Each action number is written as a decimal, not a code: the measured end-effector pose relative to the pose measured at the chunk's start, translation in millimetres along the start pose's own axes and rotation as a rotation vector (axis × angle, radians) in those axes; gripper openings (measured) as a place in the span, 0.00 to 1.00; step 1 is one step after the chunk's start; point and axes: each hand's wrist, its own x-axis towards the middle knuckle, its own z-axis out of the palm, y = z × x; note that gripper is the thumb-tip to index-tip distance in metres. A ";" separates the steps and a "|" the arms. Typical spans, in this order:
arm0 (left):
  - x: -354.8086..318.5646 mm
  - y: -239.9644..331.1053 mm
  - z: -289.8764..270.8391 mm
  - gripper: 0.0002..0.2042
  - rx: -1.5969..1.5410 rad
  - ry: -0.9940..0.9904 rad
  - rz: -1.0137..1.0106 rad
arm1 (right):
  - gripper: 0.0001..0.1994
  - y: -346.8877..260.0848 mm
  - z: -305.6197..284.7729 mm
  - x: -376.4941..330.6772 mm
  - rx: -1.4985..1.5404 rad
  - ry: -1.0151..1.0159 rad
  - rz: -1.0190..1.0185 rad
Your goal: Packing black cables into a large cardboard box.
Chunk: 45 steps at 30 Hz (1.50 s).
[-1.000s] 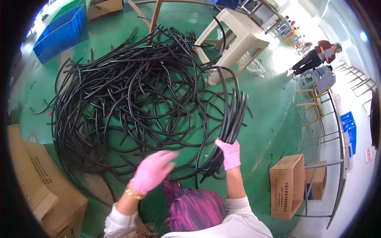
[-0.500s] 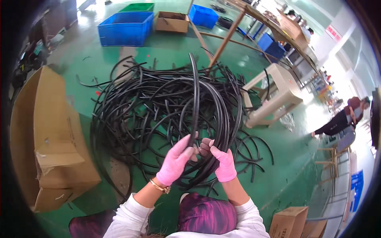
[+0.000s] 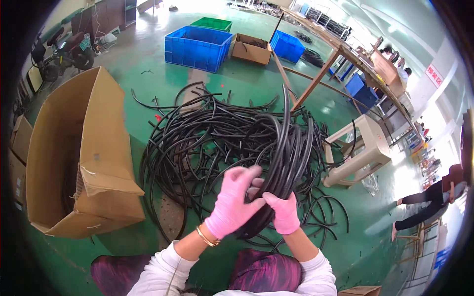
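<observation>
My right hand (image 3: 285, 213), in a pink fingerless-looking glove with bare fingertips, is closed around a bundle of curved black hoses (image 3: 290, 148). The bundle arcs upward in front of me, and one hose end stands higher than the others. Against the bundle's left side is my left hand (image 3: 236, 200), gloved alike, its thumb and fingers apart and slightly blurred; I see no hose gripped in it. Below and beyond both hands, a large tangled pile of cut black hoses (image 3: 212, 121) lies on the green floor.
At left stands a big open cardboard box (image 3: 106, 143). Farther off are a blue crate (image 3: 195, 52), a green crate (image 3: 212, 23) and a smaller carton (image 3: 252, 52). A beige plastic stool (image 3: 373, 140) stands right, near a wooden-framed table (image 3: 328, 76). Another person (image 3: 439, 195) is at far right.
The left hand has let go of the single hose, which now stands with the bundle in my right hand. The view has shifted, so the surroundings appear farther right.
</observation>
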 end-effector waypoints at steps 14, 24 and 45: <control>32.7 -5.5 -50.0 0.08 -0.952 -0.057 -0.520 | 0.31 12.0 47.0 13.3 -1.204 -0.279 -0.492; 28.4 -45.2 -114.5 0.21 -0.980 -0.161 -0.387 | 0.33 -110.2 -30.3 88.5 -1.123 0.345 -0.904; 47.2 12.3 -105.3 0.19 -0.823 -0.485 -0.353 | 0.09 -288.4 -19.1 120.6 -1.672 -0.192 -1.336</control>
